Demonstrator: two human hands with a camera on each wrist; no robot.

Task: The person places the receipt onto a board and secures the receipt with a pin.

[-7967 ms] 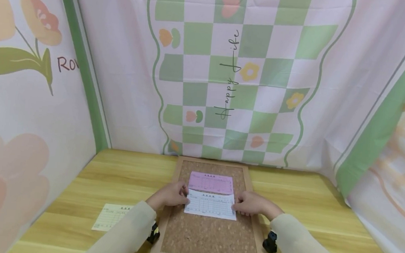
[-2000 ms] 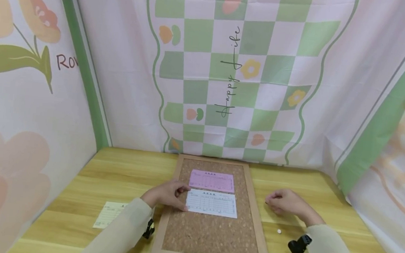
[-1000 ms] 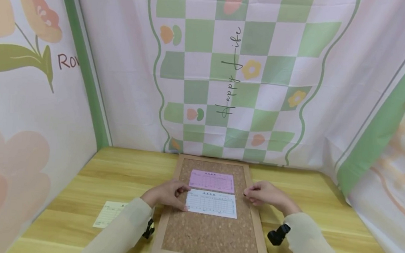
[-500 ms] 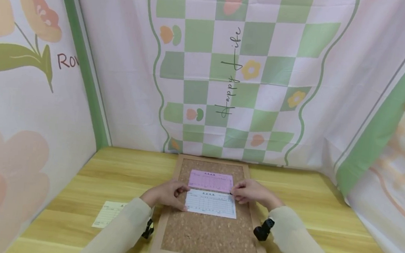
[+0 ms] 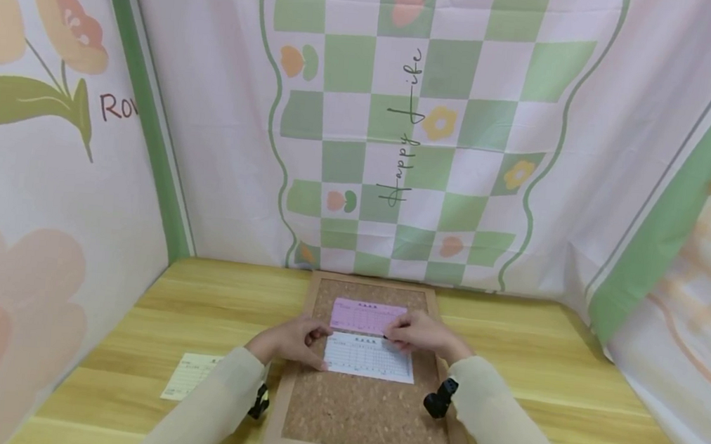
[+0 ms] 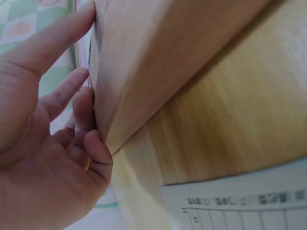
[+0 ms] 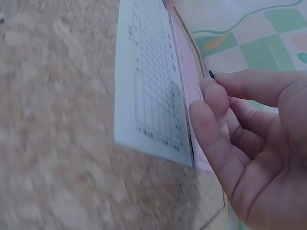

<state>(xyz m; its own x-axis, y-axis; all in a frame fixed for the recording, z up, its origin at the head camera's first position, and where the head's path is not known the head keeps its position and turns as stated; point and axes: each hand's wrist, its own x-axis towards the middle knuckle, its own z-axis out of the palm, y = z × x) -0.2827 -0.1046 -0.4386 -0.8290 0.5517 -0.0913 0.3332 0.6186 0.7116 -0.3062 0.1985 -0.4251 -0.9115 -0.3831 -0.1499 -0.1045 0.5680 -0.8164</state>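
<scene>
Since two seconds ago: right hand (image 5: 423,334) has crossed from the bare table at the right of the cork board onto the board; left hand, cards and board unmoved.

Table (image 5: 570,382): light wood, carrying everything listed.

Cork board (image 5: 370,414): wood-framed, flat at the table's middle; landmark for the entries below.

Left hand (image 5: 291,340): at the board's left frame, fingers loosely bent against the frame edge, fingertips touching the white card's left end. Nothing enclosed in it.

Right hand: on the board's upper middle, over the seam between the two cards. Thumb and forefinger pinch a small dark-headed pin (image 7: 211,74), visible in the right wrist view only.

White card (image 5: 369,357): printed grid, lying across the board's middle, just below the pink card.

Pink card (image 5: 360,315): same form, near the board's far end, its right part covered by the right hand.

Yellow card (image 5: 189,378): on the table, well left of the board.
</scene>
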